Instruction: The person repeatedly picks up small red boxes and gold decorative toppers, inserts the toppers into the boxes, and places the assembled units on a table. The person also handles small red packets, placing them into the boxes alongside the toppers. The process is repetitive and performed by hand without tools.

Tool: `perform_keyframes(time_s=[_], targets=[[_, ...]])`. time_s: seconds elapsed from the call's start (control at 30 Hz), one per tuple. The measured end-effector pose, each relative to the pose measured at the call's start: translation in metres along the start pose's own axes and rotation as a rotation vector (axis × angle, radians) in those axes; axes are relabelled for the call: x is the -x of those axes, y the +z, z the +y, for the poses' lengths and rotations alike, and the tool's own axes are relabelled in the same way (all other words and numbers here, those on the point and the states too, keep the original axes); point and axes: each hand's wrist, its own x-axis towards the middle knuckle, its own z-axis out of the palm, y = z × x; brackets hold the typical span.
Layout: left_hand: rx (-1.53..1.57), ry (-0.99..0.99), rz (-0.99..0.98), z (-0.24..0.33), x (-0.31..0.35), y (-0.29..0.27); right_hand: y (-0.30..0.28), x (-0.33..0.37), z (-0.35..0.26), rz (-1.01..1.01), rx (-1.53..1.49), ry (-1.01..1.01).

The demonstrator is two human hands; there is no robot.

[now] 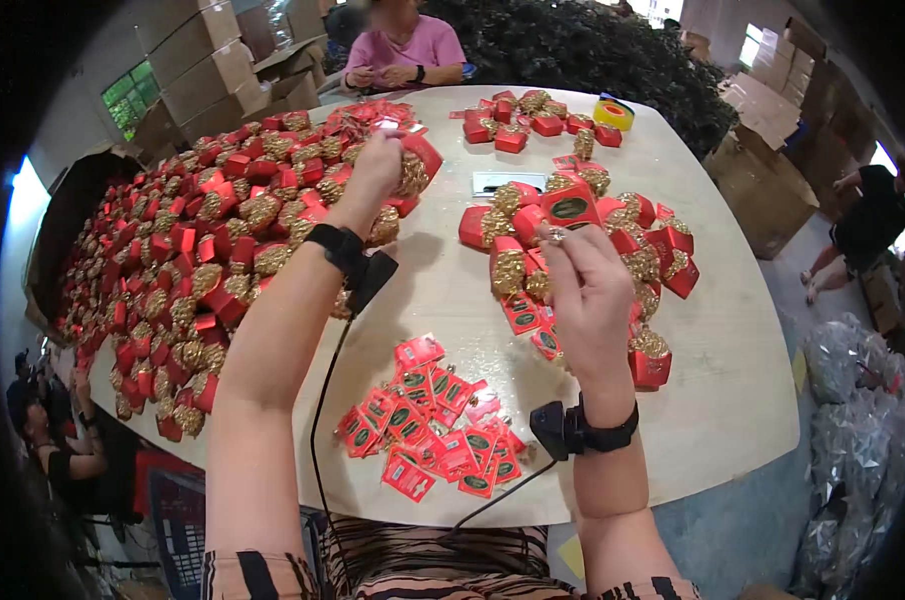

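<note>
My left hand (377,168) is raised at the right edge of a big heap of red-and-gold ornaments (258,210), its fingers closed on one ornament (419,168) with a red block-like body and glittery gold part. Over a smaller group of the same ornaments (653,240), my right hand (595,285) pinches at the lower edge of a red tag (571,207) with a dark oval. A small shiny bit shows at those fingertips. Nearer me lies a loose pile of similar red tags (428,425); a few more tags (533,322) lie left of my right wrist.
A white-and-black flat object (509,184) lies mid-table. Farther back are more ornaments (513,125) and a yellow tape roll (614,114). Across the table (723,420) sits a person in pink (408,50). Thin cables run from my wrist devices. Cardboard boxes stand around.
</note>
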Motion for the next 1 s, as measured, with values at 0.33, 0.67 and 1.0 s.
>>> perform_keyframes(time_s=[0.33,0.67,1.0], targets=[[0.987,-0.463,-0.151,0.089,0.192,-0.047,0.040,0.030,-0.028,-0.299,0.095,-0.201],[1.163,-0.498,-0.162,0.056,0.253,-0.041,0.043,0.032,-0.017,-0.382,0.029,-0.250],[1.339,-0.374,0.068,0.055,0.252,-0.022,0.048,0.038,-0.024,-0.519,-0.015,-0.154]])
